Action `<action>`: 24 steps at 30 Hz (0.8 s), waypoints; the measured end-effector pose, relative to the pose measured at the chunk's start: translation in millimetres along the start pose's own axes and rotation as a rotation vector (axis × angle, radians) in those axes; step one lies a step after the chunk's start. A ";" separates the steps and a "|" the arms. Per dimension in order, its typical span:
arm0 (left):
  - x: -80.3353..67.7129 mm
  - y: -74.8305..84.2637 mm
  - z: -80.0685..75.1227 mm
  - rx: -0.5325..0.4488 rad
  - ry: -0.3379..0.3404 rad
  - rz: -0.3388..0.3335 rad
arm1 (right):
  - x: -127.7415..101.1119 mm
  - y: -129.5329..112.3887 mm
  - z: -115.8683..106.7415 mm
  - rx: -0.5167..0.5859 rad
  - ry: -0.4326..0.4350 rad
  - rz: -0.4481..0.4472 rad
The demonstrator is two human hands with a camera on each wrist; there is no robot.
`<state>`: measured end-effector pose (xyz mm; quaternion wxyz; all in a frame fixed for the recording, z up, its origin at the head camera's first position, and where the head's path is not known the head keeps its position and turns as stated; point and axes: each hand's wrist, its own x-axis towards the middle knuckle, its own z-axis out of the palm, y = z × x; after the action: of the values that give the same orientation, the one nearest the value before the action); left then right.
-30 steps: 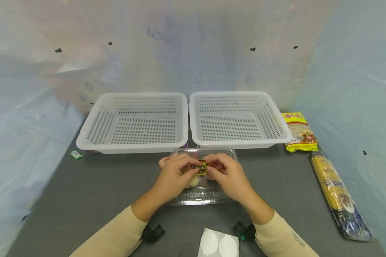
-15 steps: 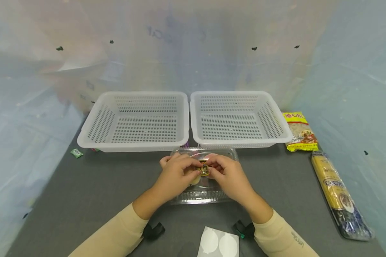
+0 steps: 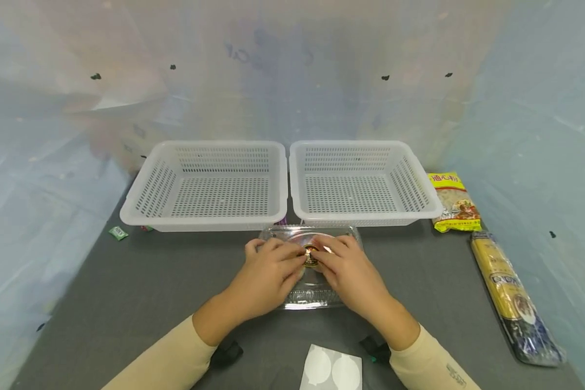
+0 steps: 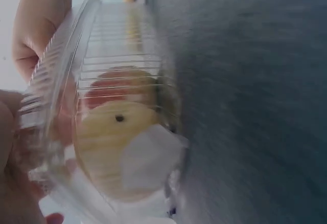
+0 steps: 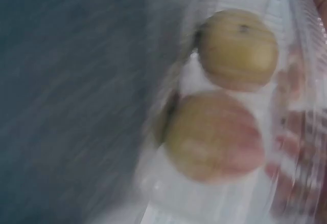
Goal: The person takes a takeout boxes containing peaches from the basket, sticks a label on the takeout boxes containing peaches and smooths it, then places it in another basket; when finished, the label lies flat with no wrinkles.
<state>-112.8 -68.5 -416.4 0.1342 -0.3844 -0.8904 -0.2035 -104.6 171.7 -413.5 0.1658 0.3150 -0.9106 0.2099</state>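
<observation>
A clear plastic clamshell box (image 3: pixel 309 300) lies between my hands on the dark table. On its lid is a round black-and-gold sticker (image 3: pixel 311 258), partly covered by fingers. My left hand (image 3: pixel 265 279) rests its fingers on the lid at the sticker's left edge. From the other side, the fingers of my right hand (image 3: pixel 355 277) press by its right edge. Through the box wall, the left wrist view shows a yellow round fruit (image 4: pixel 99 137) beside a reddish one (image 4: pixel 110 86). Both wrist views are blurred; the exact kinds of fruit cannot be told.
Two white perforated baskets, left (image 3: pixel 205 223) and right (image 3: pixel 370 218), stand behind the box. A yellow food bag (image 3: pixel 455 203) and a long noodle pack (image 3: pixel 514 298) lie at right. A sheet of white round stickers (image 3: pixel 331 369) is in front; a green wrapper (image 3: pixel 118 233) lies left.
Both hands have gone from pinching the sticker by its edges to laying their fingers flatter on the lid. The sticker now sits on the lid.
</observation>
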 end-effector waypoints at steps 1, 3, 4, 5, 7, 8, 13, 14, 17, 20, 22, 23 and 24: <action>-3.4 0.1 -1.6 0.011 -0.047 0.018 | -3.2 1.2 -1.7 -0.040 -0.013 -0.042; -10.1 -0.7 -5.5 0.012 -0.143 0.041 | -9.3 3.4 -5.7 -0.089 -0.046 -0.085; -12.8 -1.8 -7.0 0.007 -0.185 0.045 | -11.6 4.3 -7.7 -0.100 -0.070 -0.090; -15.1 -3.5 -7.8 0.008 -0.219 0.049 | -13.6 5.2 -9.8 -0.109 -0.095 -0.087; -18.8 -7.4 -9.0 0.007 -0.270 0.055 | -15.5 6.8 -13.3 -0.112 -0.151 -0.063; -20.1 -9.4 -9.1 0.010 -0.287 0.061 | -15.6 7.3 -14.9 -0.114 -0.179 -0.054; -20.2 -14.0 -9.7 0.012 -0.318 0.090 | -11.3 9.2 -19.4 -0.143 -0.278 -0.027; -19.5 -14.1 -10.0 0.012 -0.321 0.091 | -10.3 9.8 -19.6 -0.144 -0.287 -0.017; -17.9 -13.4 -10.7 0.016 -0.326 0.090 | -8.3 12.4 -18.3 -0.141 -0.305 0.010; -18.2 -12.7 -11.0 0.030 -0.329 0.084 | -7.4 14.1 -17.6 -0.124 -0.312 0.027; -19.0 -12.7 -10.3 0.041 -0.330 0.080 | -8.0 15.1 -17.6 -0.108 -0.304 0.036; -19.7 -12.8 -10.2 0.042 -0.329 0.079 | -8.6 15.6 -17.5 -0.096 -0.299 0.043; -20.7 -13.1 -10.0 0.040 -0.328 0.075 | -9.4 16.2 -17.4 -0.082 -0.294 0.050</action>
<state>-107.8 -94.3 -419.2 0.0024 -0.4426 -0.8893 -0.1151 -105.1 196.5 -407.2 0.0381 0.3126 -0.9404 0.1281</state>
